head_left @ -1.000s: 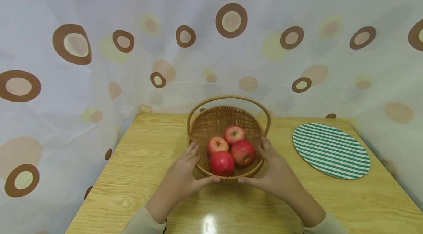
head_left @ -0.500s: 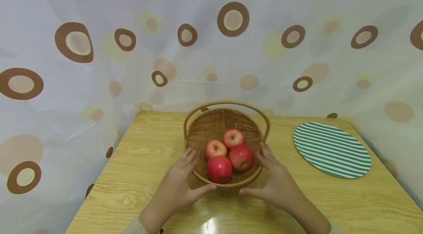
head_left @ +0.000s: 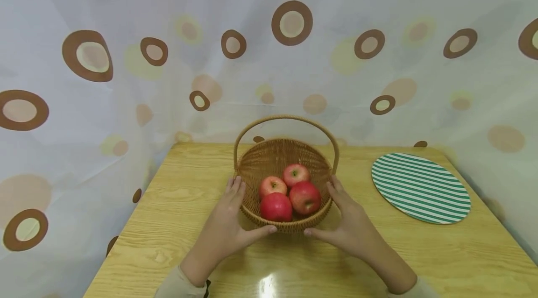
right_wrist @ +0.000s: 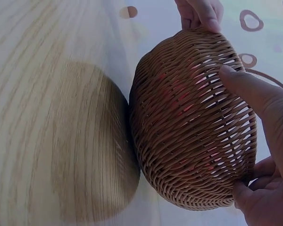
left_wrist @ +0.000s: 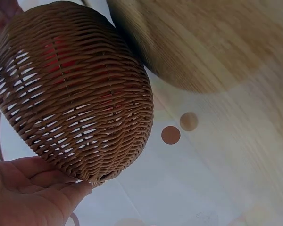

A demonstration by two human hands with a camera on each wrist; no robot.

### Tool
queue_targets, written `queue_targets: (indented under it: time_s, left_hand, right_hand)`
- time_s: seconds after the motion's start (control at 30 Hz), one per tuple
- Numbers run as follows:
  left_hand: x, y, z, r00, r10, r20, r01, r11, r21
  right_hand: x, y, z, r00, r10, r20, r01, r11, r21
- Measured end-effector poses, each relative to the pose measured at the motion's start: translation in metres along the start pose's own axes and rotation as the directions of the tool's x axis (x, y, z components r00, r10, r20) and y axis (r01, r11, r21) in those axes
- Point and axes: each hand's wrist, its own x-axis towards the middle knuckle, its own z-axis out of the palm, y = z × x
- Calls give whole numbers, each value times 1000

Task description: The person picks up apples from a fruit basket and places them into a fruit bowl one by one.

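Observation:
In the head view a brown wicker basket (head_left: 269,155) with a tall arched handle (head_left: 286,117) stands on the wooden table, holding several red apples (head_left: 275,207). My left hand (head_left: 222,230) grips its left side, fingers along the outer wall and thumb at the front rim. Opposite, my right hand (head_left: 355,230) holds the right side the same way. The left wrist view has the woven underside (left_wrist: 85,103) filling the middle, with the left fingers (left_wrist: 35,188) at its edge. From the right wrist view, the right thumb (right_wrist: 250,87) lies on the weave, with red fruit glimpsed through the gaps.
A round green-and-white striped placemat (head_left: 420,188) lies on the right of the wooden table (head_left: 185,195). Behind and along the sides hangs a pale curtain (head_left: 252,3) printed with brown circles.
The basket came slightly toward me and left, then tilted so its handle now arches higher. Both hands moved along with it, keeping their hold, and the apples shifted slightly left in view.

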Motion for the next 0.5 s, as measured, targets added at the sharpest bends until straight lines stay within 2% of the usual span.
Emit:
queue_targets:
  time_s: [0.2, 0.5]
  left_hand:
    - [5, 1, 0, 999, -42, 27, 42, 999, 26]
    - [7, 1, 0, 997, -57, 42, 56, 998, 34]
  right_hand:
    - [3, -1, -2, 999, 31, 19, -31, 1000, -5]
    - [5, -2, -2, 999, 39, 20, -39, 999, 5]
